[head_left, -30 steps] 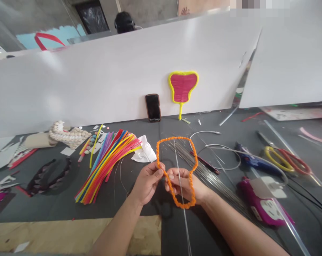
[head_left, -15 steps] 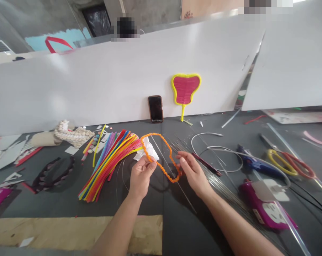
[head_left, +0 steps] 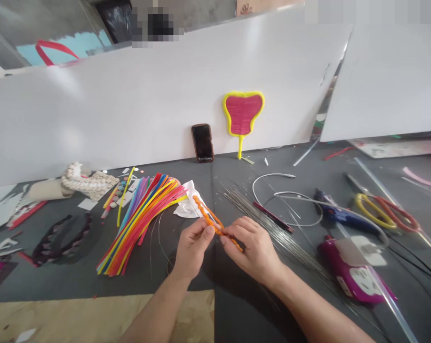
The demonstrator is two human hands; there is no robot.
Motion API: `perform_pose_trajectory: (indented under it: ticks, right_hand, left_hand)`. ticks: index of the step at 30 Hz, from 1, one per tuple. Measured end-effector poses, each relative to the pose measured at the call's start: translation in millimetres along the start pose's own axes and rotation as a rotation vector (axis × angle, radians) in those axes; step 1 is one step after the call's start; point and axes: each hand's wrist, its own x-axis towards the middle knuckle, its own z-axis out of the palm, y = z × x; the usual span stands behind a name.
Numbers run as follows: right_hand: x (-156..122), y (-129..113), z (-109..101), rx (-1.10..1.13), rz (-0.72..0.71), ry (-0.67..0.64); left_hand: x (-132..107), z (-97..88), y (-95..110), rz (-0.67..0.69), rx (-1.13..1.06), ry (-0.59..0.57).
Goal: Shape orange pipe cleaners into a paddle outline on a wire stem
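Observation:
Both of my hands pinch an orange twisted pipe-cleaner loop (head_left: 206,215), now seen nearly edge-on above the dark table. My left hand (head_left: 193,247) grips it from the left with thumb and forefinger. My right hand (head_left: 255,248) closes on it from the right, fingers curled. A fan of bright pipe cleaners (head_left: 142,216) lies just left of my left hand. A spread of thin steel wires (head_left: 272,228) lies under and right of my right hand.
A pink and yellow fan-shaped piece (head_left: 242,116) and a phone (head_left: 202,142) lean on the white board. Scissors (head_left: 383,209), a blue glue gun (head_left: 338,214) and a purple glue gun (head_left: 349,271) lie at the right. White crumpled paper (head_left: 186,205), black lace (head_left: 61,233) and scraps lie at the left.
The orange loop went from open and facing me to tilted and folded nearly edge-on. My right hand let go, then came back in and closed on it beside my left hand.

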Motion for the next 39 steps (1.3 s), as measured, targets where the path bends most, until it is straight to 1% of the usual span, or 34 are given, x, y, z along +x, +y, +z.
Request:
perform_pose_trajectory:
  ticks: [4,7,11,15,21,27,30,32,34,36,37,38,39]
  right_hand:
    - [0,-1,1,0.009,0.018,-0.03]
    - [-1,-1,3,0.018,0.017,-0.037]
    - [-3,-1,3,0.017,0.013,-0.075]
    - [-3,-1,2,0.042,0.022,-0.087]
    - [-2,-3,2,0.059,0.068,-0.05]
    - [-3,-3,3,0.054,0.056,-0.006]
    - [-3,-3,5,0.049,0.061,0.008]
    - [-3,-3,4,0.047,0.048,0.008]
    - [-2,-1,1,0.074,0.017,-0.009]
    - [-1,2,-3,0.146,0.025,-0.002]
    - [-1,5,-5,0.201,0.073,0.037]
    - [0,9,-6,0.268,0.155,0.097]
    - [1,12,-6,0.35,0.27,0.174]
  left_hand:
    - [-1,1.3,0,0.024,0.02,-0.013]
    - [-2,3.3,2,0.034,-0.039,-0.049]
    - [-1,3.0,4,-0.001,-0.098,-0.052]
    - [-2,-0.3,5,0.008,-0.029,-0.087]
    - [-3,-2.6,5,0.112,0.056,-0.127]
    - [-4,-4.4,7,0.212,0.138,-0.174]
    - [-6,-3.7,10,0.242,0.221,-0.187]
    - [-6,-3.4,10,0.237,0.241,-0.186]
    - [-4,-4.3,9,0.203,0.187,-0.164]
    - [0,-6.8,8,0.142,0.068,-0.133]
    - [2,-8.5,9,0.11,-0.007,-0.129]
    - [5,-10.4,10,0.079,-0.089,-0.137]
    - [7,-12.3,11,0.051,-0.174,-0.162]
